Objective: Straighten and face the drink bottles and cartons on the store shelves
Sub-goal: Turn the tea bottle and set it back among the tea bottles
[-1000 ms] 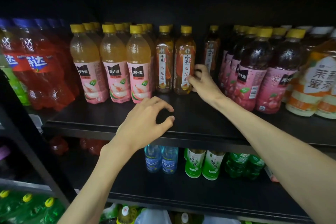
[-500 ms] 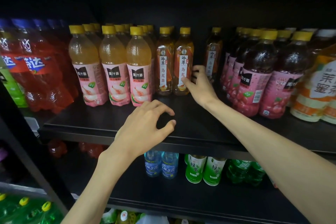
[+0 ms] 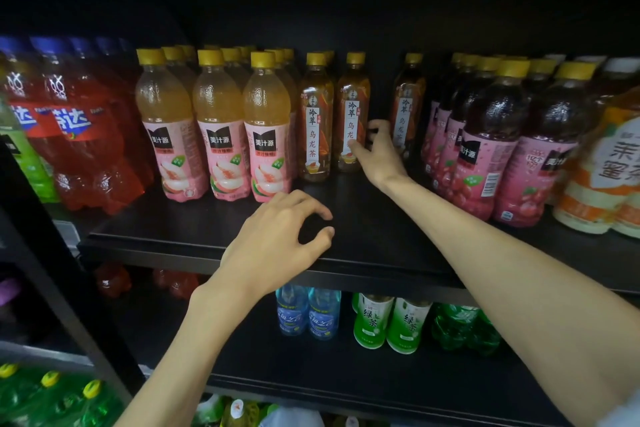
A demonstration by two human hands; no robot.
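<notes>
Shelving is carrying rows of drinks; peach juice bottles are standing left of two oolong tea bottles. Right hand is gripping the right-hand oolong tea bottle at its lower label, upright. Left hand is hovering empty, fingers loosely curled, above the shelf edge.

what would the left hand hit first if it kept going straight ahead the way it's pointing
Probably the left oolong tea bottle, which stands beyond the left hand across bare black shelf. The peach juice bottle beside it is close to that line; depth is hard to judge.
</notes>
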